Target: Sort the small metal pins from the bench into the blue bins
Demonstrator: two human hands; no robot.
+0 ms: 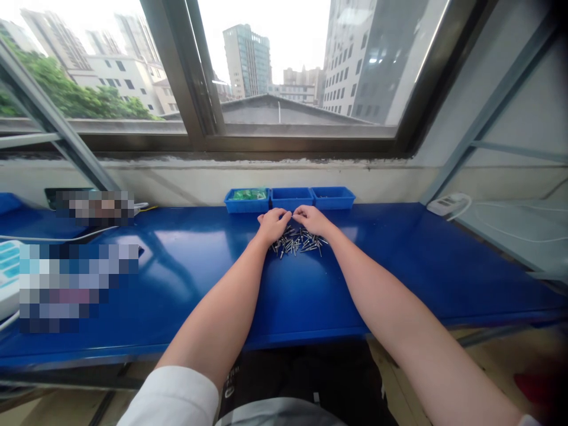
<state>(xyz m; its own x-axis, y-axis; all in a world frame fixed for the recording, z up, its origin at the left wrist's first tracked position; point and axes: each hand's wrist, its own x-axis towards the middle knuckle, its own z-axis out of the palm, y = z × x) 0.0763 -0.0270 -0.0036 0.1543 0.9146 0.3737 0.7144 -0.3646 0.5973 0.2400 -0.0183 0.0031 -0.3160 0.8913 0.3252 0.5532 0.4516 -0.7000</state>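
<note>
A: What's the landmark here?

B: Heap of small silver metal pins point(297, 242) lying loose on the glossy blue tabletop point(288, 296), about mid-width and toward its far edge. Everything else goes off that.

A: Hands?

B: Left hand point(274, 225) sits at the heap's far left corner, knuckles up, fingers curled down onto the pins. Right hand point(312, 219) is at the heap's far right corner, same pose. Fingertips of the two nearly meet just above the heap's far side.

A: Holding anything?

B: Both loosely curled, partly closed, touching pins. Whether either one actually pinches a pin, cannot tell, too small and hidden under the fingers.

A: Beyond the heap?

B: Row of three small blue plastic trays against the wall, right behind the heap. Left tray point(247, 201) has green stuff in it, middle tray point(291, 197) and right tray point(332, 197) look dark inside, contents unclear.

A: Off to the sides?

B: White power strip point(445, 204) with a white cable, well to the right of the heap near the tabletop's far corner. Far left of the heap, blurred-out patches and a pale device at the edge, can't identify. Dark-framed window point(284, 139) above the trays, buildings outside
</note>
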